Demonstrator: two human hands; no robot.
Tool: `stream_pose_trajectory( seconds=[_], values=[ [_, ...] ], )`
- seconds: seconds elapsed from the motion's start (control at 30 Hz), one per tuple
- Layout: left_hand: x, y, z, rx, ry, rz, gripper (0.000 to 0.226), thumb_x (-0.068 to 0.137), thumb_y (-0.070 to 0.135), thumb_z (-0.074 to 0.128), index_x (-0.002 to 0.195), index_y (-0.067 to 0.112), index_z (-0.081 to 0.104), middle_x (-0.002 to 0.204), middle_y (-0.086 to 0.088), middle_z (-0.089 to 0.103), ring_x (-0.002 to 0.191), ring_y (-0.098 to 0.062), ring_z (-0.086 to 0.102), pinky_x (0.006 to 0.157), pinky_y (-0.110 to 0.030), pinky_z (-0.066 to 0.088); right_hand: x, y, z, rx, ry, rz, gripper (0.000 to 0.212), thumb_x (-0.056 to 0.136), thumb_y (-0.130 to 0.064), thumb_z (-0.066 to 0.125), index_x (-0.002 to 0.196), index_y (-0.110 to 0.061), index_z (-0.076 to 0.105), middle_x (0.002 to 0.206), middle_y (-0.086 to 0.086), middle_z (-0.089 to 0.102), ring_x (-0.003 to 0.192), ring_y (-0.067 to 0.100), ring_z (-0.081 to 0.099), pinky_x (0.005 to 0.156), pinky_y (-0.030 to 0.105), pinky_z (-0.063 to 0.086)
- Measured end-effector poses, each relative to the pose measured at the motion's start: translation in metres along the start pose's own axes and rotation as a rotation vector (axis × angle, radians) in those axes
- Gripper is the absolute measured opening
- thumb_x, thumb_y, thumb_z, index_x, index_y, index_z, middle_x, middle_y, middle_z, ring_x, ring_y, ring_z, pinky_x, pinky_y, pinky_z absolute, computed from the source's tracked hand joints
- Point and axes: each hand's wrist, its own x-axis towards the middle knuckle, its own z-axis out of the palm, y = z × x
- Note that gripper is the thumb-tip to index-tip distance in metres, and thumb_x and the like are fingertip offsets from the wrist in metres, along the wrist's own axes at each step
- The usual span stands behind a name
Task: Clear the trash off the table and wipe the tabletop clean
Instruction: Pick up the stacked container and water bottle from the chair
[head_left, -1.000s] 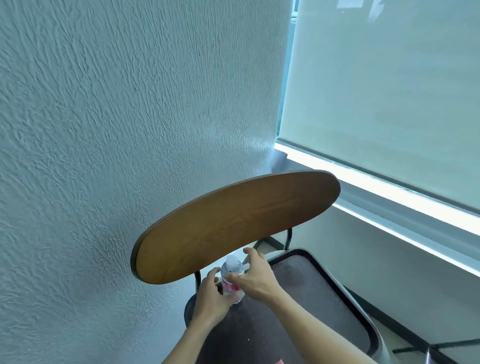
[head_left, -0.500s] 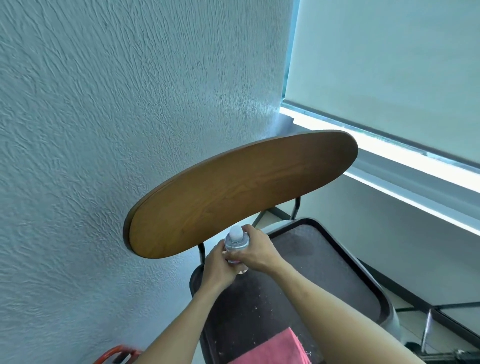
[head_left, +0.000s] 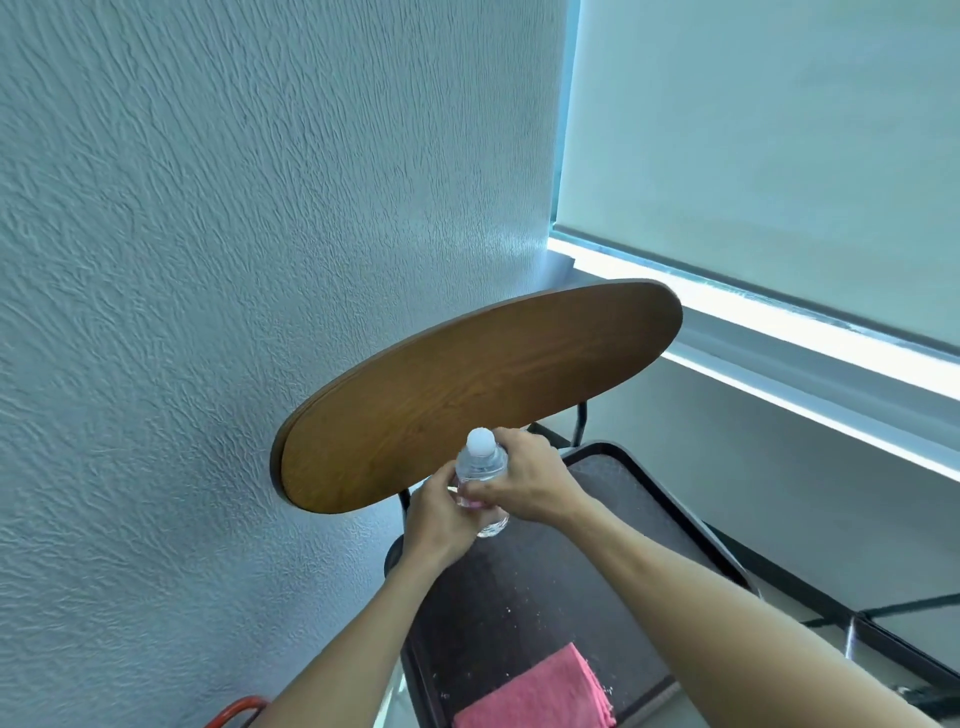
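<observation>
Both hands on one small clear water bottle (head_left: 480, 467), white cap on top, held upright over the far left corner of a dark tray-like tabletop (head_left: 613, 525). The bottle sits just in front of the lower edge of a wooden chair back (head_left: 478, 395), which stands between the table and a textured wall (head_left: 208, 234) on the left.

Left hand (head_left: 441, 512): fingers curled round the bottle's lower body from the left, thumb across the front. Right hand (head_left: 524, 480): wrapped round the upper body and shoulder from the right, knuckles toward the camera. The cap itself is bare; neither hand covers it. Whether the bottle's base touches the tabletop I cannot tell; the hands hide it.

A folded pink cloth (head_left: 545, 691) lies at the near edge of the tabletop, well apart from the bottle. Pale specks and crumbs dot the dark surface between them. Red curved object (head_left: 236, 712) low at the near left, only partly in view.

Judgement: the bottle looks like the trash being lifted away; wiping not yet begun.

Risks from here:
- Thin plastic squeezed by two hands may buckle; if the cap is loose, leftover liquid could spill onto the tabletop.
- Lifting straight up could knock the cap against the chair back, which is very close.
- Swinging the bottle toward the near side could brush the cloth off the edge.
</observation>
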Motion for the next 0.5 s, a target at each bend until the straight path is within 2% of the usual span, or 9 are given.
stream_pose_trajectory(
  seconds=[0.13,0.23,0.37,0.5],
  values=[
    [-0.013,0.041,-0.015,-0.026,0.003,0.102,0.047,0.06,0.037,0.088,0.101,0.033,0.065,0.09,0.013,0.071,0.082,-0.01,0.068,0.065,-0.024,0.055,-0.013,-0.021,-0.041,0.004,0.05,-0.061,0.041,0.056,-0.053,0.073,0.083,-0.024,0.064,0.078,-0.008,0.067,0.072,0.012,0.065,0.068,0.04,0.057],
    [-0.025,0.083,-0.027,-0.052,0.006,0.185,0.043,0.059,0.036,0.087,0.096,0.033,0.067,0.084,0.012,0.071,0.078,-0.007,0.068,0.063,-0.021,0.052,-0.024,-0.039,-0.077,-0.001,0.117,-0.09,0.041,0.057,-0.056,0.073,0.081,-0.025,0.064,0.076,-0.009,0.067,0.071,0.01,0.063,0.068,0.037,0.056],
    [-0.037,0.142,-0.039,-0.069,-0.019,0.287,0.046,0.056,0.038,0.084,0.098,0.037,0.066,0.086,0.012,0.07,0.078,-0.01,0.067,0.07,-0.031,0.056,-0.044,-0.065,-0.132,-0.01,0.211,-0.153,0.043,0.059,-0.058,0.074,0.087,-0.026,0.066,0.08,-0.008,0.068,0.074,0.01,0.064,0.07,0.037,0.057],
    [-0.045,0.195,-0.041,-0.053,-0.04,0.416,0.048,0.052,0.051,0.076,0.097,0.048,0.062,0.09,0.013,0.071,0.079,-0.009,0.067,0.077,-0.04,0.059,-0.067,-0.084,-0.185,-0.012,0.288,-0.208,0.043,0.062,-0.057,0.073,0.091,-0.027,0.065,0.082,-0.006,0.07,0.075,0.012,0.067,0.07,0.041,0.058]
  ],
)
